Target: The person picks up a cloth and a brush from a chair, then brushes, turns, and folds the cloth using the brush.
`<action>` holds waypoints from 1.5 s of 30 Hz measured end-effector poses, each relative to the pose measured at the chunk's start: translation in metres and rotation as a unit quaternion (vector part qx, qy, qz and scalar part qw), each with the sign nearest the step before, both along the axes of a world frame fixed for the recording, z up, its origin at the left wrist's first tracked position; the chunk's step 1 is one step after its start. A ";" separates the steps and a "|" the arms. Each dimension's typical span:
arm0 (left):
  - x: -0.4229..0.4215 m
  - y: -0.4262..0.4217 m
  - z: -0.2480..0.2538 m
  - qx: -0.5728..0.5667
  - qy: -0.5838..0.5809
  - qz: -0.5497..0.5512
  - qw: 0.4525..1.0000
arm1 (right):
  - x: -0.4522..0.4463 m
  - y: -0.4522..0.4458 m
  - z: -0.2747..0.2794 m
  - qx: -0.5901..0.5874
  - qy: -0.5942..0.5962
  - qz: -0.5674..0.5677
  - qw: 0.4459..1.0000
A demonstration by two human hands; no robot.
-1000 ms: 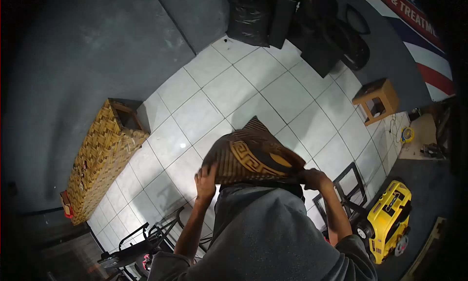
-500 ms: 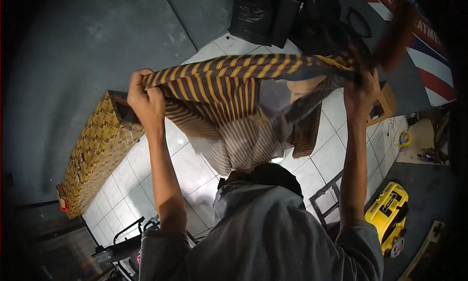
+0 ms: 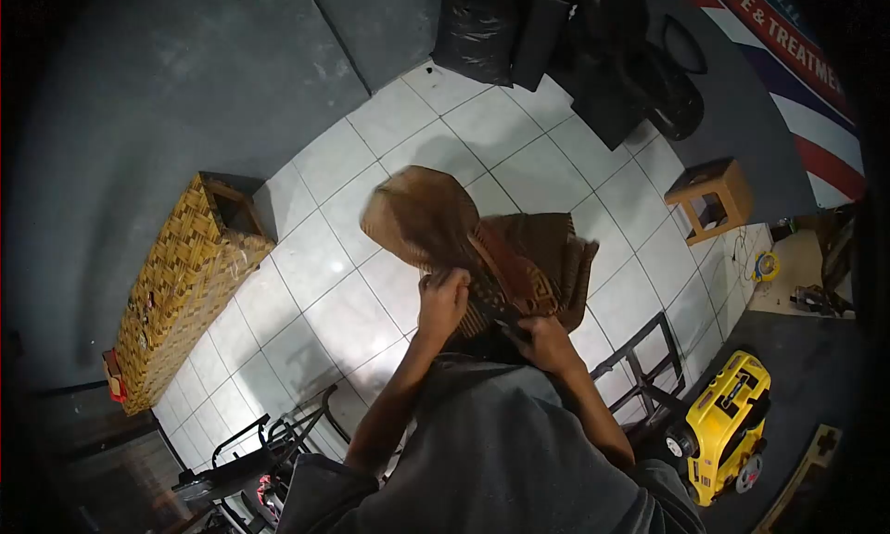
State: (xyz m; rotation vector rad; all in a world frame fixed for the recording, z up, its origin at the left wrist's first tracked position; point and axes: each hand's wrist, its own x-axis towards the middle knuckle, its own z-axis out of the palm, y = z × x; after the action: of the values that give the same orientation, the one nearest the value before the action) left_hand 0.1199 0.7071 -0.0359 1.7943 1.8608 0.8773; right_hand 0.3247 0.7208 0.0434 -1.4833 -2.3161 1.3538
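In the head view, we hold a brown patterned cloth bunched before us above the white tiled floor, our left hand closed on one part and our right hand gripping another. Folds hide some fingertips, the cloth's far end blurs, and our grey clothing covers the nearest floor. Grey walls edge the room; the black bag merges into shadow, and a banner is cut off

We have the cloth before us, in our left hand and right hand; a cabinet stands left, a toy car and stool right, a bag far ahead.
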 end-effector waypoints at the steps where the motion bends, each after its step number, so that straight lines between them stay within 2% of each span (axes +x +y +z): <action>1: -0.004 0.002 -0.003 0.000 0.002 -0.003 1.000 | 0.002 -0.002 -0.001 0.055 0.024 -0.006 0.998; 2: -0.010 0.000 -0.008 -0.071 -0.170 -0.042 0.982 | 0.002 -0.003 0.000 0.053 0.024 -0.011 0.998; 3: -0.011 0.002 -0.002 -0.139 -0.335 -0.081 0.928 | 0.002 -0.002 0.001 0.047 0.005 -0.035 0.998; 4: 0.000 0.001 0.003 -0.100 -0.383 -0.134 0.909 | 0.003 -0.002 0.002 0.042 -0.015 -0.059 0.997; 5: 0.010 -0.002 0.009 -0.102 -0.383 -0.137 0.908 | 0.006 -0.002 -0.003 0.041 -0.016 -0.062 0.997; 7: 0.026 -0.001 0.033 -0.136 -0.241 -0.259 0.925 | 0.007 0.002 -0.014 0.143 0.050 -0.012 0.988; 8: 0.035 -0.005 0.004 -0.104 -0.209 -0.240 0.942 | 0.007 0.002 -0.008 0.112 0.071 -0.023 0.991; 9: 0.037 -0.004 0.010 -0.105 -0.208 -0.240 0.942 | 0.007 0.001 -0.007 0.111 0.072 -0.024 0.991; 11: 0.042 -0.004 0.024 -0.066 -0.090 -0.064 0.992 | 0.012 -0.002 -0.007 0.130 -0.006 -0.017 0.991; 12: 0.036 -0.004 0.012 -0.053 -0.103 -0.037 0.993 | 0.015 -0.003 -0.008 0.127 -0.006 -0.017 0.992; 13: 0.029 -0.005 0.010 -0.054 -0.102 -0.036 0.993 | 0.017 -0.003 -0.011 0.118 -0.067 -0.036 0.990; 14: 0.022 -0.007 0.009 -0.036 -0.067 0.006 0.997 | 0.019 -0.003 -0.014 0.110 -0.128 -0.056 0.984; 15: 0.014 -0.008 0.007 -0.017 -0.033 0.047 0.998 | 0.026 -0.001 -0.019 0.110 -0.128 -0.057 0.984; 17: -0.004 -0.014 -0.002 0.027 0.028 0.120 0.992 | 0.051 0.002 -0.032 0.121 -0.203 -0.057 0.970; 19: -0.027 -0.033 -0.019 -0.012 0.056 0.156 0.986 | 0.070 -0.001 -0.060 0.170 -0.231 -0.135 0.948; 20: -0.037 -0.049 -0.036 -0.043 0.050 0.156 0.986 | 0.075 -0.004 -0.064 0.221 -0.216 -0.137 0.941; 21: -0.044 -0.067 -0.049 -0.033 0.072 0.134 0.988 | 0.086 -0.010 -0.083 0.223 -0.215 -0.133 0.941; 22: -0.053 -0.089 -0.077 -0.043 0.107 0.120 0.986 | 0.103 -0.021 -0.121 0.238 -0.220 -0.111 0.940; 23: -0.058 -0.113 -0.095 -0.055 0.090 0.137 0.985 | 0.121 -0.032 -0.159 0.253 -0.224 -0.091 0.937; 24: -0.062 -0.138 -0.114 -0.066 0.073 0.153 0.983 | 0.142 -0.042 -0.191 0.187 -0.217 -0.030 0.958; 25: -0.070 -0.171 -0.153 -0.170 0.131 0.153 0.965 | 0.156 -0.052 -0.216 0.121 -0.209 0.030 0.970; 26: -0.067 -0.191 -0.160 -0.291 0.098 0.224 0.925 | 0.158 -0.067 -0.232 0.076 -0.193 -0.024 0.978; 27: -0.065 -0.217 -0.178 -0.284 0.067 0.232 0.928 | 0.158 -0.072 -0.239 0.030 -0.175 -0.078 0.981; 28: -0.066 -0.230 -0.193 -0.276 0.035 0.240 0.930 | 0.155 -0.064 -0.239 0.037 -0.173 -0.076 0.981; 30: -0.074 -0.216 -0.200 -0.269 0.034 0.248 0.930 | 0.146 -0.043 -0.239 0.043 -0.207 0.002 0.977; 31: -0.078 -0.208 -0.197 -0.270 0.035 0.251 0.929 | 0.143 -0.024 -0.245 0.015 -0.272 -0.032 0.962; 32: -0.093 -0.190 -0.198 -0.170 0.026 0.207 0.963 | 0.144 0.000 -0.249 0.015 -0.229 -0.040 0.973; 33: -0.111 -0.153 -0.191 -0.070 0.017 0.160 0.984 | 0.136 0.024 -0.229 0.106 -0.111 -0.102 0.983; 34: -0.113 -0.109 -0.131 -0.106 -0.103 0.248 0.958 | 0.131 0.057 -0.217 0.144 -0.106 -0.090 0.980; 35: -0.135 -0.075 -0.122 0.019 0.063 0.202 0.977 | 0.126 0.090 -0.221 0.192 -0.076 -0.142 0.968; 36: -0.149 -0.039 -0.096 0.036 0.158 0.228 0.960 | 0.095 0.114 -0.138 0.210 -0.009 -0.163 0.964; 37: -0.149 -0.003 -0.032 0.095 -0.007 0.217 0.971 | 0.088 0.139 -0.116 0.298 0.049 -0.172 0.938; 39: -0.137 0.036 0.084 0.172 -0.044 0.239 0.955 | 0.057 0.157 -0.015 0.434 0.173 -0.196 0.862; 41: -0.124 0.044 0.153 0.284 -0.011 0.217 0.934 | 0.042 0.155 0.048 0.488 0.168 -0.238 0.823; 42: -0.116 0.039 0.159 0.276 -0.011 0.220 0.935 | 0.041 0.150 0.055 0.513 0.197 -0.239 0.800; 43: -0.107 0.036 0.162 0.332 0.026 0.225 0.916 | 0.041 0.149 0.058 0.542 0.227 -0.240 0.773; 44: -0.099 0.033 0.162 0.388 0.062 0.229 0.891 | 0.047 0.143 0.043 0.581 0.188 -0.252 0.750; 45: -0.095 0.021 0.127 0.366 0.058 0.246 0.896 | 0.050 0.132 0.026 0.590 0.155 -0.245 0.753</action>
State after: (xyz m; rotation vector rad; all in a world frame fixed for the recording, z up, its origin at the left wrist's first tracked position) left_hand 0.0245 0.7282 0.0910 1.7856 2.3037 1.9031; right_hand 0.3746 0.8532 0.0696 -1.0889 -1.6769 -0.1131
